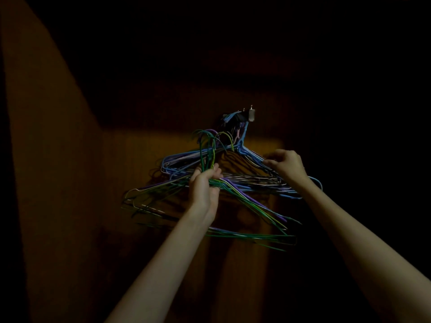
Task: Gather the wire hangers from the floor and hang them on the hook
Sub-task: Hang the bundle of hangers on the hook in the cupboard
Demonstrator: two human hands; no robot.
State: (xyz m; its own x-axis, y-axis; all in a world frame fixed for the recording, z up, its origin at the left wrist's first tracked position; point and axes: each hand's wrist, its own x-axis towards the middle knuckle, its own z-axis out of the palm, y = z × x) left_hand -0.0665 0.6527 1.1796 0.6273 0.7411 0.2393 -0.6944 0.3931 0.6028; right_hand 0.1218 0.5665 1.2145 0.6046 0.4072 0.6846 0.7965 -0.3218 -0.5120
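My left hand [204, 185] grips a bunch of green, yellow and purple wire hangers [247, 206] by their necks, their hooks pointing up just left of and below the metal wall hook [251, 114]. Several blue and lilac hangers [182, 159] hang from that hook. My right hand [285, 165] pinches the right shoulder of the hanging blue hangers. Both arms are raised in front of me. The room is very dark.
A brown wooden door or panel [256, 148] stands behind the hangers, dimly lit. A wall [46, 159] runs along the left. Everything to the right and above is in darkness.
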